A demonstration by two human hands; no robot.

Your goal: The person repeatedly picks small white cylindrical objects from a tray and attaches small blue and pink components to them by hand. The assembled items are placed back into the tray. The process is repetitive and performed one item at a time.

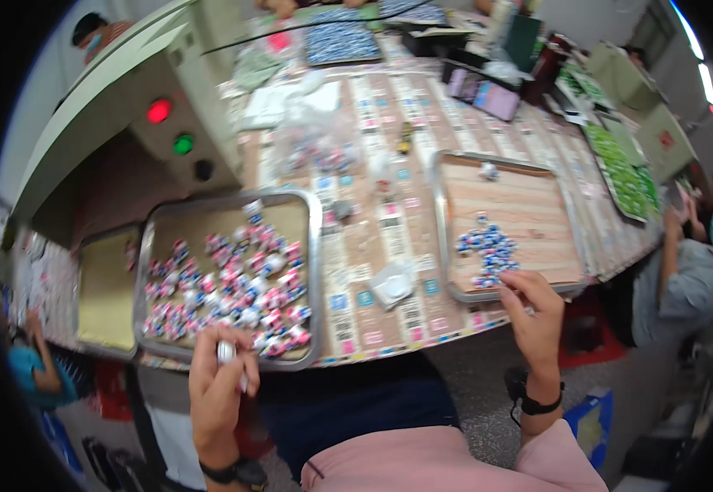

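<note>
The left hand (219, 381) has its fingers curled snugly around a small white piece (225, 353), by the left tray (316, 271)'s near edge. The right hand (537, 307) has fingers narrow at the blue-and-white pieces (492, 246) (can't tell if they're pinching one) in the right tray (529, 201). Pink-blue-white pieces (233, 271) crowd the left tray; presumably each hand gets its own tray for easy reach.

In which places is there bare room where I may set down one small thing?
Bare patches: the right tray, right of its blue-and-white pieces; the table strip between the white packet and the middle tray; most of the far-left tray, beside the middle one. Crowded: the middle tray, spread with pink, blue and white pieces, the left hand over its near edge.
</note>
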